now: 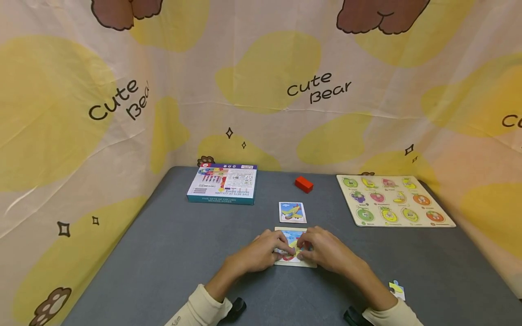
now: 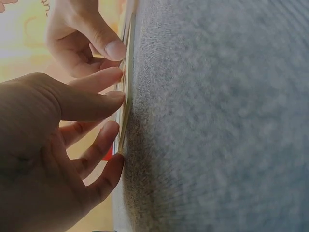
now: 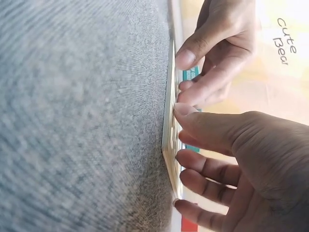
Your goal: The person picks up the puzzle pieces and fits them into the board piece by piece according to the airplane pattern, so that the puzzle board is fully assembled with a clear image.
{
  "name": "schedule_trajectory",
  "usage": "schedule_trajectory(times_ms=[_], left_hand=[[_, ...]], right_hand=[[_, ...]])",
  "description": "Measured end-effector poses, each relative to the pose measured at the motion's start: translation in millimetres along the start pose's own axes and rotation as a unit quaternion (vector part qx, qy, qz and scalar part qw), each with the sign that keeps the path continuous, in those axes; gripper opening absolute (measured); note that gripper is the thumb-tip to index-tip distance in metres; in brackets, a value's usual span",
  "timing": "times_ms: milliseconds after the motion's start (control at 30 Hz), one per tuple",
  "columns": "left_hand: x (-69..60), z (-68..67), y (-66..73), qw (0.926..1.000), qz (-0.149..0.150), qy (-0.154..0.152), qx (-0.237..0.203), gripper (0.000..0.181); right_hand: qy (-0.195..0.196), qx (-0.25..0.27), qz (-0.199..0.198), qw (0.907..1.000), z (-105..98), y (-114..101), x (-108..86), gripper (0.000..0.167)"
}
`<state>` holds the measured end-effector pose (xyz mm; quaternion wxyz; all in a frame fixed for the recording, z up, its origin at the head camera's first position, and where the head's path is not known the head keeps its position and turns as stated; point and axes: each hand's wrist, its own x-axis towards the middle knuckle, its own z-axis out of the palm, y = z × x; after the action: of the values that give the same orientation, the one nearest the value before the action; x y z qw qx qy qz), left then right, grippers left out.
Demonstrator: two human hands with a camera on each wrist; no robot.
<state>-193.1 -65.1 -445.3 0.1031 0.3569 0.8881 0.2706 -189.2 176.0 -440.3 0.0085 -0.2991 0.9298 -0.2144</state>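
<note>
A small jigsaw board (image 1: 296, 264) with a yellow and red picture on a blue sky lies flat on the grey table. My left hand (image 1: 261, 251) rests on its left side, index finger reaching to the middle of the picture. From the other side my right hand (image 1: 328, 251) presses thumb and bent fingertips onto the board's right part. The wrist views show the fingertips of both hands on the board's top face, close together. No piece is visible between them; the hands hide much of the picture. Just beyond lies a card (image 1: 292, 213) with a yellow airplane.
A loose puzzle piece (image 1: 397, 290) lies beside my right forearm. Farther back are a flat teal-edged box (image 1: 222, 185) at left, a red block (image 1: 304, 184), and a fruit puzzle board (image 1: 393, 201) at right. Printed cloth walls (image 1: 261, 90) stand behind the table.
</note>
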Motion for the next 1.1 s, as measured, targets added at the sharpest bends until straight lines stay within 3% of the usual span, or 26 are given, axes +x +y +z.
schedule_trajectory(times_ms=[267, 467, 600, 767, 1000, 1100], left_hand=[[-1.6, -0.3, 2.4, 1.0, -0.001, -0.003, 0.003, 0.03], [-1.9, 0.8, 0.7, 0.9999, 0.016, 0.005, -0.002, 0.037], [-1.8, 1.5, 0.2, 0.9995, 0.029, 0.012, 0.004, 0.041], [-2.4, -0.2, 1.7, 0.9996, 0.024, 0.004, 0.012, 0.043], [-2.2, -1.2, 2.9, 0.9997, 0.021, -0.004, 0.009, 0.044], [-1.7, -1.4, 2.3, 0.9998, 0.02, -0.006, 0.006, 0.043]], right_hand=[[-0.007, 0.001, -0.009, 0.9999, -11, 7, -16.2, 0.017], [-0.028, -0.01, 0.039, 0.9988, -27, 19, -43.8, 0.024], [-0.02, -0.009, 0.058, 0.9981, -38, 30, -66.8, 0.027], [-0.003, 0.006, 0.061, 0.9981, -52, 45, -94.4, 0.034], [-0.028, 0.025, 0.125, 0.9914, -67, 67, -128.6, 0.048], [-0.02, 0.018, 0.132, 0.9909, -69, 77, -142.3, 0.05]])
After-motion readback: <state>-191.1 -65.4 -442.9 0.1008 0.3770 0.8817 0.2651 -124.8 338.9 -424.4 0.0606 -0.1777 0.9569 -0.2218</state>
